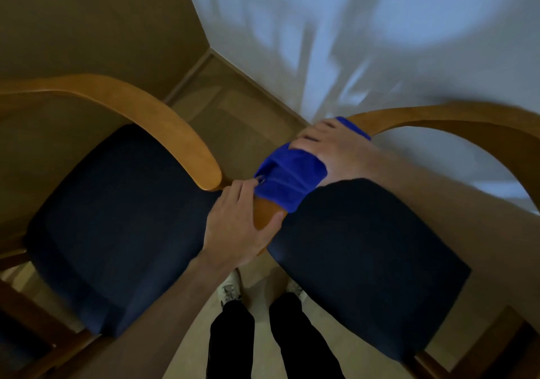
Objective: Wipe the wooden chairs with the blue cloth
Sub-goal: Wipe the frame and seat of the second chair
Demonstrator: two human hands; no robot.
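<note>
— Where's the blue cloth?

— Just right of centre, wrapped over the curved wooden armrest of the right-hand chair. Draped across the top of the rail and down both sides; bare wood poking out below it, toward 6 o'clock.

— And the right hand?

— Pressed on top of the cloth at its 1 o'clock end, fingers curled over the rail and cloth together, knuckles pointing toward 10 o'clock. Clamped round cloth and wood, not spread flat.

— The left hand?

— At 7 o'clock from the cloth. Wrapped round the bare tip of the same armrest, thumb across the wood on the right side, fingertips just touching the cloth's lower left edge. Pinching the hem or only brushing it: cannot tell.

— The other chair?

— Left-hand chair at 9 o'clock, armrest tip ending just beside the left hand, not touching it. Dark blue seat cushion under it; a matching cushion on the right chair at 4 o'clock.

— Anything else?

— White shoes and black trousers at 6 o'clock, between the two seats. Beige floor running up to a corner at 12 o'clock, pale wall with blurred shadows beyond.
</note>
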